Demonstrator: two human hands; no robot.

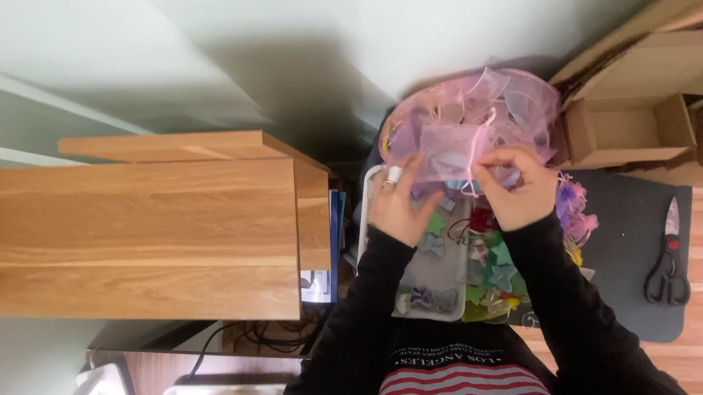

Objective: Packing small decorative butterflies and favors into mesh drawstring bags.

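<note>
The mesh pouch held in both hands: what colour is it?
Sheer pale pink pouch, seen in the head view.

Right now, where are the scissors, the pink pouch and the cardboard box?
scissors (667, 269), head view, black handles
pink pouch (448, 144), head view, sheer front panel
cardboard box (626, 127), head view, inner back wall

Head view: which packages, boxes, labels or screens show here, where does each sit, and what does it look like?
Pink organza pouch: sheer, held between left hand and right hand.
Pile of pouches: pink, sheer, heaped behind the hands.
Cardboard box: brown, open, right of the pile.
Tray: pale, rectangular, under the forearms, with small colourful pieces.
Screens: none seen.
</note>
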